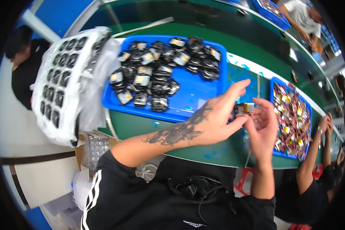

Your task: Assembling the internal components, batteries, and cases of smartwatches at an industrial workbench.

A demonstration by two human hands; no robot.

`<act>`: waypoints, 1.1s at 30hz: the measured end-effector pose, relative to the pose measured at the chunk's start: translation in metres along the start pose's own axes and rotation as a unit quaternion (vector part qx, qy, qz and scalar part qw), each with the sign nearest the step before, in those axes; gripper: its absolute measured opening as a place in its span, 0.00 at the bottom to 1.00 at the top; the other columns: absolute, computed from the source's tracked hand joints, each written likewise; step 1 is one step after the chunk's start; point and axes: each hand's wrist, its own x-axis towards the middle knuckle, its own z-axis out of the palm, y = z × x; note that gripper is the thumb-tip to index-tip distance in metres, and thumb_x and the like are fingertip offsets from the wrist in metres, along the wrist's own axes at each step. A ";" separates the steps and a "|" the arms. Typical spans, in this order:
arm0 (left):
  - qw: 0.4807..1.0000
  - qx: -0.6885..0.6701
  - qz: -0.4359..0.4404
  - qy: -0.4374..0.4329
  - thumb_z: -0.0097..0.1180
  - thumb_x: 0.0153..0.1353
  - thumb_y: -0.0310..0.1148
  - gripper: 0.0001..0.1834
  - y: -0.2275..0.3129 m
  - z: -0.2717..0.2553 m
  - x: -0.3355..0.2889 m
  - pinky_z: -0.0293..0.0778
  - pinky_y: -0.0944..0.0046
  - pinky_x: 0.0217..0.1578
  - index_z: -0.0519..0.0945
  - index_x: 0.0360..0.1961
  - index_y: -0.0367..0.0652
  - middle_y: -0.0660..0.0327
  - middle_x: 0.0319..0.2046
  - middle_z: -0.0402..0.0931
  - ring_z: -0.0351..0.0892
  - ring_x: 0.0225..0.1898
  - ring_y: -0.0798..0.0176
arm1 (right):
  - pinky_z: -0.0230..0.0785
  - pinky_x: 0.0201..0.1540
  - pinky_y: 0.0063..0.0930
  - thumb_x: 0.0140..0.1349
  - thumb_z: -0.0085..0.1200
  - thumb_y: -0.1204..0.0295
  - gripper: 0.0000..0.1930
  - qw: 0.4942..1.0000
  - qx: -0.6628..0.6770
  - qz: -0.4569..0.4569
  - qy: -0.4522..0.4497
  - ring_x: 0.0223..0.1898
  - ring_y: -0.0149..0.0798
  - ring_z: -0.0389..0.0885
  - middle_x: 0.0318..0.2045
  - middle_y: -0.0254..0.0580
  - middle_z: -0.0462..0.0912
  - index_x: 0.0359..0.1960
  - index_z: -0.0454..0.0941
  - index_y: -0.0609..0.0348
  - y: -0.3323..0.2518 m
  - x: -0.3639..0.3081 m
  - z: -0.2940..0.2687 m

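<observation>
Over the bench, between two blue trays, my two hands meet around a small black electronic part with a silver, yellow-taped battery (244, 109). My left hand (220, 117), with a tattooed forearm, holds it from the left; its thumb lies along the near side and its index finger stretches up and away. My right hand (265, 124) has thumb and fingers curled at the part's right side. The fingers partly cover the part. To the left, the larger blue tray (203, 94) carries many black electronic parts (159, 103), several with silver and tan pieces on them.
A narrow blue tray (273, 86) on the right is heaped with small batteries with red wires (293, 119). White moulded trays of black parts (61, 76) stand at far left. Blue scraps dot the green bench (172, 147). Other people sit nearby, one's hands (326, 124) at right.
</observation>
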 end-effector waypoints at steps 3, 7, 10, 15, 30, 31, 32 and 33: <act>0.870 0.486 0.061 0.058 0.61 0.55 0.35 0.14 0.004 -0.048 0.021 0.72 0.52 0.48 0.78 0.42 0.42 0.55 0.41 0.76 0.75 0.46 0.49 | 0.69 0.34 0.16 0.57 0.57 0.81 0.20 0.996 -0.053 0.018 -0.076 0.30 0.24 0.78 0.27 0.35 0.81 0.51 0.70 0.61 0.000 0.059 -0.022; 0.787 0.597 -0.013 0.156 0.60 0.58 0.36 0.18 -0.015 -0.086 0.025 0.71 0.52 0.48 0.78 0.49 0.44 0.57 0.44 0.76 0.72 0.50 0.51 | 0.70 0.35 0.26 0.56 0.61 0.74 0.19 0.972 -0.221 -0.051 -0.059 0.30 0.30 0.81 0.26 0.43 0.83 0.49 0.72 0.64 0.027 0.164 -0.034; 0.737 0.657 0.034 0.155 0.58 0.59 0.34 0.18 -0.044 -0.086 0.021 0.66 0.51 0.51 0.78 0.51 0.44 0.53 0.50 0.75 0.70 0.53 0.51 | 0.72 0.40 0.30 0.48 0.69 0.68 0.23 0.981 -0.178 0.072 -0.013 0.34 0.39 0.83 0.31 0.47 0.85 0.45 0.76 0.63 0.047 0.209 -0.027; 0.761 0.632 0.045 0.139 0.60 0.56 0.33 0.13 -0.046 -0.087 0.019 0.63 0.52 0.51 0.83 0.44 0.48 0.52 0.50 0.77 0.70 0.54 0.53 | 0.72 0.51 0.36 0.43 0.73 0.62 0.26 0.952 -0.284 0.115 0.014 0.47 0.49 0.81 0.42 0.52 0.82 0.44 0.80 0.60 0.078 0.224 -0.027; 0.882 0.448 0.026 0.145 0.60 0.55 0.22 0.12 -0.031 -0.084 0.030 0.77 0.57 0.36 0.78 0.41 0.38 0.51 0.37 0.77 0.81 0.35 0.47 | 0.74 0.36 0.35 0.52 0.62 0.71 0.08 0.901 -0.410 -0.015 -0.138 0.30 0.43 0.82 0.27 0.46 0.83 0.29 0.81 0.63 0.000 0.151 -0.150; 0.890 0.421 0.045 0.170 0.60 0.56 0.22 0.09 -0.025 -0.075 0.031 0.77 0.59 0.35 0.78 0.39 0.37 0.53 0.36 0.79 0.83 0.33 0.52 | 0.74 0.36 0.35 0.52 0.62 0.71 0.08 0.902 -0.408 -0.014 -0.139 0.30 0.43 0.82 0.27 0.46 0.83 0.29 0.81 0.63 -0.001 0.141 -0.150; 0.889 0.423 0.043 0.168 0.60 0.56 0.22 0.09 -0.021 -0.070 0.032 0.77 0.59 0.35 0.78 0.39 0.37 0.53 0.36 0.79 0.83 0.33 0.52 | 0.73 0.36 0.35 0.52 0.62 0.71 0.08 0.903 -0.398 -0.003 -0.162 0.30 0.42 0.82 0.27 0.46 0.83 0.29 0.81 0.63 0.000 0.131 -0.149; 0.939 0.301 0.014 0.163 0.58 0.59 0.23 0.08 -0.015 -0.063 0.031 0.78 0.62 0.33 0.76 0.39 0.38 0.54 0.36 0.80 0.83 0.33 0.57 | 0.73 0.36 0.35 0.52 0.63 0.71 0.08 0.903 -0.389 0.011 -0.182 0.30 0.42 0.82 0.27 0.45 0.83 0.28 0.81 0.63 -0.001 0.118 -0.151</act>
